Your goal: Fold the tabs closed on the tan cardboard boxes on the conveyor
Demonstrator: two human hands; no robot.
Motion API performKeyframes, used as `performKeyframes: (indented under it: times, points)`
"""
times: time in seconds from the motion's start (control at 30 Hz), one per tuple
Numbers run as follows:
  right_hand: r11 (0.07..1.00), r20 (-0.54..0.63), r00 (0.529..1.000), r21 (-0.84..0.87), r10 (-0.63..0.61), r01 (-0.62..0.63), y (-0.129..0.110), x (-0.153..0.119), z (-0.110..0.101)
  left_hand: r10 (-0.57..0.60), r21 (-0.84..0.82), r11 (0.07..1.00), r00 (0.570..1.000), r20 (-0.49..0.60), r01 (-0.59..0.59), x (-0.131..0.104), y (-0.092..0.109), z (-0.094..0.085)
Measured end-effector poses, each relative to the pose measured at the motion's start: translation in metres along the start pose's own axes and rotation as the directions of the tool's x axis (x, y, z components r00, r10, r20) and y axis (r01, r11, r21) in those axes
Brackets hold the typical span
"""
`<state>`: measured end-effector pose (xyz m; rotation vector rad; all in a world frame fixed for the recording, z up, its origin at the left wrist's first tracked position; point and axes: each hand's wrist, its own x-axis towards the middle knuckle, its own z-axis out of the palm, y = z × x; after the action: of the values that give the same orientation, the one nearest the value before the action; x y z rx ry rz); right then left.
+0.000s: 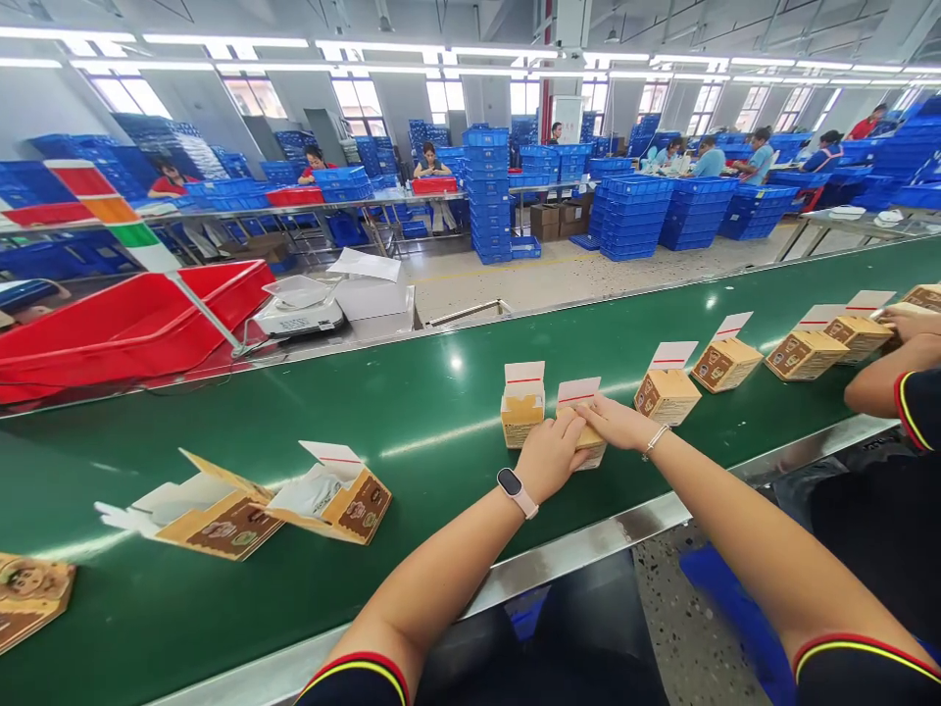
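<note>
Both my hands are on a small tan carton point(591, 455) on the green conveyor belt point(441, 392). My left hand point(550, 453), with a watch on the wrist, grips its left side. From the right, my right hand point(616, 422) lays its fingers over the carton's top edge. A white flap with a red line point(579, 390) stands up behind the fingers; the fingertips partly hide one another. Just left is another carton point(523, 417), its flap raised. To the right sits a brown-and-tan carton point(668, 394) with its top folded in and its rear flap upright.
Two open cartons point(334, 495) point(221, 515) holding white packets lie to the left, with another carton point(33, 593) at the edge. Several cartons point(805, 353) stand right, near a co-worker's hand point(912, 322). Beyond the belt are a red tub point(132, 328) and a scale point(300, 309).
</note>
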<state>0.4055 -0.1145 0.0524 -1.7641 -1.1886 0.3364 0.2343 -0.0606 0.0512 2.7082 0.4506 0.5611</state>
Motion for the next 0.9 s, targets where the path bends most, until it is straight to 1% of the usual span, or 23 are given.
performKeyframes:
  times: [0.1, 0.13, 0.2, 0.27, 0.3, 0.37, 0.4, 0.47, 0.53, 0.57, 0.6, 0.63, 0.77, 0.9]
  points:
    - [0.998, -0.029, 0.998, -0.024, -0.053, 0.052, -0.002, -0.01, -0.001, 0.003, 0.024, 1.0, 0.999, 0.049, -0.004, 0.005, 0.003, -0.002]
    - [0.999, -0.09, 0.995, -0.013, -0.04, 0.039, -0.001, -0.013, -0.002, 0.006, 0.026, 1.0, 0.998, 0.055, -0.007, 0.008, 0.004, -0.002]
    - [0.997, -0.191, 0.981, 0.073, 0.037, -0.023, 0.004, -0.019, -0.005, 0.021, 0.022, 1.0, 0.998, 0.057, -0.023, 0.012, 0.007, -0.002]
    - [0.982, -0.223, 0.97, 0.181, 0.102, -0.062, 0.01, -0.026, -0.008, 0.037, 0.02, 0.999, 0.998, 0.058, -0.039, 0.017, 0.012, -0.002]
    - [0.976, -0.24, 0.965, 0.213, 0.107, -0.055, 0.014, -0.03, -0.01, 0.044, 0.024, 0.999, 0.997, 0.07, -0.045, 0.02, 0.014, -0.002]
    - [0.972, -0.322, 0.945, 0.232, 0.058, 0.019, 0.019, -0.04, -0.013, 0.046, 0.044, 0.998, 0.993, 0.104, -0.051, 0.025, 0.019, -0.003]
    - [0.97, -0.381, 0.924, 0.234, 0.027, 0.068, 0.021, -0.046, -0.015, 0.046, 0.058, 0.997, 0.992, 0.119, -0.054, 0.027, 0.022, -0.003]
    - [0.958, -0.508, 0.862, 0.247, -0.002, 0.148, 0.024, -0.057, -0.017, 0.05, 0.087, 0.994, 0.992, 0.12, -0.06, 0.031, 0.027, -0.004]
    - [0.947, -0.598, 0.801, 0.264, 0.014, 0.181, 0.025, -0.066, -0.017, 0.071, 0.107, 0.991, 0.992, 0.106, -0.082, 0.035, 0.03, -0.004]
    - [0.946, -0.623, 0.782, 0.269, 0.029, 0.179, 0.025, -0.07, -0.017, 0.087, 0.113, 0.989, 0.991, 0.103, -0.099, 0.037, 0.032, -0.003]
    - [0.948, -0.635, 0.771, 0.271, 0.045, 0.168, 0.026, -0.073, -0.017, 0.104, 0.114, 0.987, 0.989, 0.105, -0.116, 0.039, 0.034, -0.002]
    - [0.95, -0.634, 0.771, 0.272, 0.059, 0.151, 0.026, -0.075, -0.017, 0.12, 0.112, 0.985, 0.987, 0.111, -0.132, 0.041, 0.035, -0.001]
    - [0.949, -0.582, 0.804, 0.307, 0.125, 0.074, 0.028, -0.082, -0.015, 0.151, 0.11, 0.98, 0.979, 0.137, -0.167, 0.048, 0.04, 0.005]
    - [0.938, -0.572, 0.805, 0.342, 0.16, 0.057, 0.028, -0.084, -0.016, 0.156, 0.143, 0.973, 0.974, 0.164, -0.18, 0.054, 0.045, 0.008]
